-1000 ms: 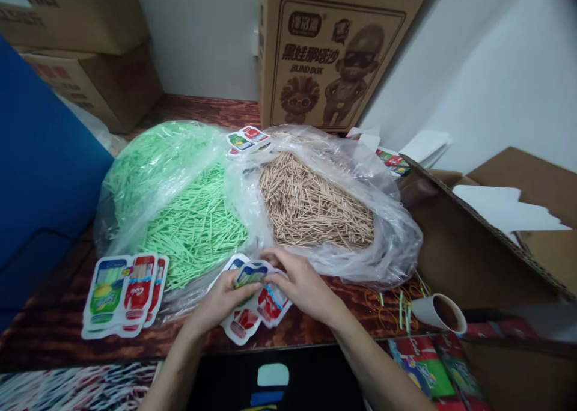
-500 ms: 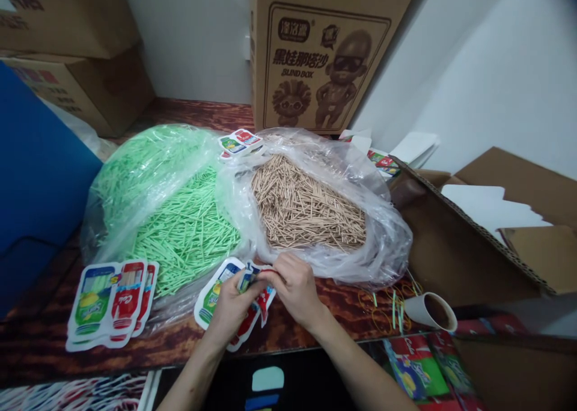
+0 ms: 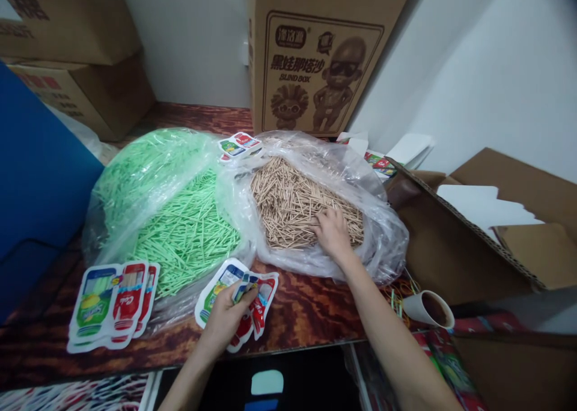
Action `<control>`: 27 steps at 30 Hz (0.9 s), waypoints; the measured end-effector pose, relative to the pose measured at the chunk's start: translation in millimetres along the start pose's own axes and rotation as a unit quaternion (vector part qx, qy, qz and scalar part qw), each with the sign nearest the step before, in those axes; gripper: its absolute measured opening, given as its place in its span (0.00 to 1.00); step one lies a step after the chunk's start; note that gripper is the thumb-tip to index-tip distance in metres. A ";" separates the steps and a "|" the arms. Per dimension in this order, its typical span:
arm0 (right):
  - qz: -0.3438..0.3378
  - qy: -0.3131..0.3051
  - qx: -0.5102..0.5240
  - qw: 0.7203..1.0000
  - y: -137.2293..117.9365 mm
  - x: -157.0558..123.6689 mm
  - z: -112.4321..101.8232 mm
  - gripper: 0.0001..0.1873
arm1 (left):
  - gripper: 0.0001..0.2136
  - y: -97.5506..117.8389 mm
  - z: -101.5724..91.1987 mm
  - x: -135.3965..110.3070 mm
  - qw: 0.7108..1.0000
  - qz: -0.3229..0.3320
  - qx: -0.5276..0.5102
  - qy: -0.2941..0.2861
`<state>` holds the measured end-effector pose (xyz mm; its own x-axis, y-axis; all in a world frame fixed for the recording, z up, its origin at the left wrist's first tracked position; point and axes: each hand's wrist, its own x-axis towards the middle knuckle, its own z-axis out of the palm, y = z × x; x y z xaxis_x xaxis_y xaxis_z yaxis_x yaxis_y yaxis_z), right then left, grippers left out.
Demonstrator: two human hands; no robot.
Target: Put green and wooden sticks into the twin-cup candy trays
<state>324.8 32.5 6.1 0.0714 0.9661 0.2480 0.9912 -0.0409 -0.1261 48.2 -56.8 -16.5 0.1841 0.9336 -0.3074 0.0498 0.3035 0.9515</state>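
My left hand (image 3: 229,310) is closed around a folded soda-print packet (image 3: 261,306), its red cola half spread out to the right of my fingers. Under that hand, more flat soda-print packets (image 3: 208,301) lie on the table. My right hand (image 3: 333,232) reaches into the pile of thin brown sticks (image 3: 288,210), fingers bent and pinching among them. How many sticks it grips cannot be made out. To the left, thin green sticks (image 3: 184,231) fill another open clear plastic bag (image 3: 106,219).
Filled soda-print packets (image 3: 97,306) lie stacked at the front left. A paper cup (image 3: 426,309) lies tipped beside rubber bands (image 3: 396,297). An open carton (image 3: 451,249) stands at the right; a tall cardboard box (image 3: 315,74) stands behind the bags.
My right hand has let go of the folded packet and moved up and right into the brown sticks. My left hand keeps the packet in about the same place.
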 end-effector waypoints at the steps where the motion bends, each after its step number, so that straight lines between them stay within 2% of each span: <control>1: -0.013 -0.014 -0.042 0.999 0.6 3.1 1.4 0.09 | 0.16 1.1 0.7 -0.3 1.000 0.001 0.001 -0.004; 5: -0.073 -0.036 -0.138 0.987 -3.6 5.5 4.0 0.13 | 0.17 1.6 2.0 -1.3 1.000 0.002 -0.007 -0.002; 10: -0.114 -0.047 -0.133 0.983 2.5 12.1 0.6 0.13 | 0.17 -1.2 2.0 -0.5 1.000 -0.005 -0.010 0.002; 12: -0.111 -0.050 -0.092 0.988 5.0 18.2 -4.6 0.13 | 0.18 0.0 2.3 0.0 1.000 -0.004 -0.014 0.001; 16: -0.042 -0.088 0.096 0.991 1.8 34.6 -17.4 0.09 | 0.18 4.1 3.9 0.2 1.000 -0.013 -0.027 -0.001; 22: 0.005 -0.149 0.239 0.959 -7.3 62.9 -18.9 0.09 | 0.18 2.7 4.7 0.8 0.999 -0.024 -0.030 -0.007; 27: 0.068 -0.219 0.353 0.907 -3.8 73.1 -12.5 0.12 | 0.18 -1.2 1.7 1.2 0.999 -0.024 -0.029 0.015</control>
<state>327.7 100.1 36.8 -0.0174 0.9794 -0.2012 0.6463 -0.1425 -0.7497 50.0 -56.4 -18.0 0.1529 0.9228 -0.3537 -0.0002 0.3579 0.9338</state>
